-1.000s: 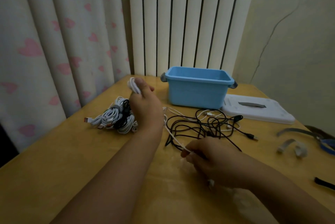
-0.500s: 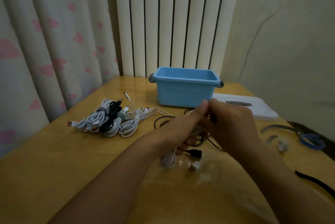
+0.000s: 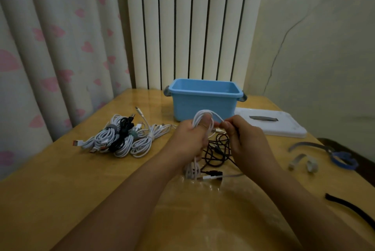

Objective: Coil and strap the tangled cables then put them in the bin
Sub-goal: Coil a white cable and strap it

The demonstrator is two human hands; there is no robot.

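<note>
Both hands have come together above the middle of the wooden table (image 3: 60,179), where a second ago they were stretched apart paying out cable. Now the left hand (image 3: 187,139) is wrapped around a bundle of white cable (image 3: 200,117) loops that arch over its thumb and hang below its palm, while the right hand (image 3: 242,139) pinches the cable's loose end just beside it. Coiling looks nearly finished; strapping appears next. Thin, matte black cables (image 3: 218,149) lie tangled beneath the hands. Strapped coils (image 3: 119,137) sit left, and the smooth blue plastic bin (image 3: 205,104) waits at the far edge, apparently empty.
</note>
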